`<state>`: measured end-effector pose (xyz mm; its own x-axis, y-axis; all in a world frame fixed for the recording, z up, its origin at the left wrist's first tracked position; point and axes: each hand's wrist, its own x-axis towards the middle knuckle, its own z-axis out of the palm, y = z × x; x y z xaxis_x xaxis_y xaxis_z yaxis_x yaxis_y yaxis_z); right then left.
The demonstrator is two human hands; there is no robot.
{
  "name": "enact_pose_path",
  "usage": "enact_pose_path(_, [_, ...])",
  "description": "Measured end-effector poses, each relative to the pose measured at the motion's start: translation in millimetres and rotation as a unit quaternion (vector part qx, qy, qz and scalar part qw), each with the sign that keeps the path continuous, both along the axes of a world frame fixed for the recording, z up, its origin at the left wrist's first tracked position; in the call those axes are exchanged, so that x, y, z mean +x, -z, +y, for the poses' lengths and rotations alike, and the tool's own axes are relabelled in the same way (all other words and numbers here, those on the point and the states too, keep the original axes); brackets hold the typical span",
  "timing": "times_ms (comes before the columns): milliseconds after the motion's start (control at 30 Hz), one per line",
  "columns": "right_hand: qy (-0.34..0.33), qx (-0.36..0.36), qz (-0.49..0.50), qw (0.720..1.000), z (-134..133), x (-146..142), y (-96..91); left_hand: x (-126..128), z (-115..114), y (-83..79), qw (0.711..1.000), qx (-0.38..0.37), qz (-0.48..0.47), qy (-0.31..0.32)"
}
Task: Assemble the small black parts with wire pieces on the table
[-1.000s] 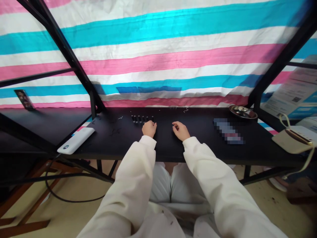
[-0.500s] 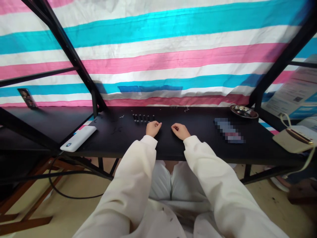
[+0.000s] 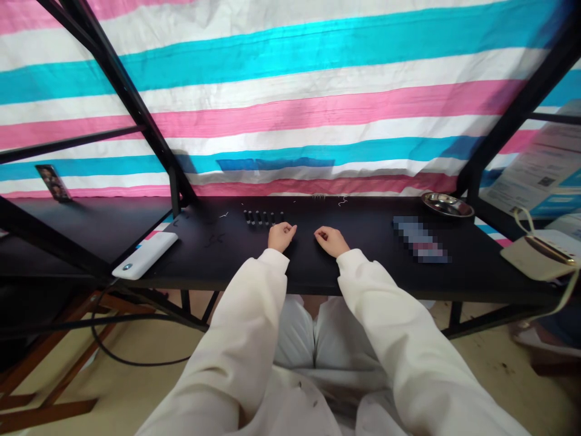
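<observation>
Both my hands rest on the black tabletop [image 3: 363, 218], a small gap between them. My left hand [image 3: 281, 236] is closed, its fingers curled in with the thumb against them, and nothing shows in it. Just behind it stand several small dark cylinders [image 3: 258, 218] in a row, upright; my knuckles hide the lower part of the nearest ones. My right hand [image 3: 332, 241] is likewise closed, thumb and fingers together, with no object visible in it. Near the back edge lies a row of tiny coil-like pieces [image 3: 318, 197], too small to make out.
A white power bank [image 3: 146, 257] with a cable lies at the left. To the right are a pixelated item [image 3: 420, 241], a shiny metal bowl [image 3: 447, 206] and a beige case [image 3: 531, 257] with a strap. Black frame posts [image 3: 154, 142] flank the table before a striped sheet [image 3: 318, 115].
Both hands keep the same place and pose. The view has shifted very slightly; nothing on the table has visibly moved.
</observation>
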<state>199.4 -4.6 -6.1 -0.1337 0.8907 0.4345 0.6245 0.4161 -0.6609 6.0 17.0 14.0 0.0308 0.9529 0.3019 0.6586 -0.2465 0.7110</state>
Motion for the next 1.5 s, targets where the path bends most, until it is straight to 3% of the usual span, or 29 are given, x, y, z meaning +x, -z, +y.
enact_pose_path(167, [-0.003,-0.002,-0.001,1.0,1,1,1.2,0,-1,-1.5,1.0,0.009,-0.001,-0.021])
enact_pose_path(400, [-0.003,0.006,0.001,1.0,3,1,4.1,-3,-2,-4.0,0.986,0.038,-0.022,-0.159])
enact_pose_path(733, [-0.003,0.006,-0.002,1.0,1,0,1.7,0,4,-11.1,0.988,0.012,0.075,-0.137])
enact_pose_path(967, [-0.005,0.003,-0.004,1.0,1,-2,-0.6,1,12,-9.6,0.986,0.036,0.068,-0.15])
enact_pose_path(1067, [-0.006,0.008,0.008,1.0,1,-2,-0.7,4,14,-5.9,0.99,0.074,0.007,-0.12])
enact_pose_path(1167, [0.009,0.011,0.049,0.999,2,-2,-0.2,8,13,-3.0,0.99,0.04,-0.129,-0.037])
enact_pose_path(1300, [0.027,-0.007,0.161,0.987,6,-3,-0.7,12,4,-4.8,0.949,-0.067,-0.291,0.104])
enact_pose_path(1400, [-0.008,-0.058,0.259,0.964,7,-6,-2.8,12,-3,-8.7,0.922,-0.117,-0.326,0.174])
enact_pose_path(1500, [-0.045,-0.097,0.319,0.942,6,-7,-5.9,12,-7,-10.9,0.91,-0.137,-0.336,0.203])
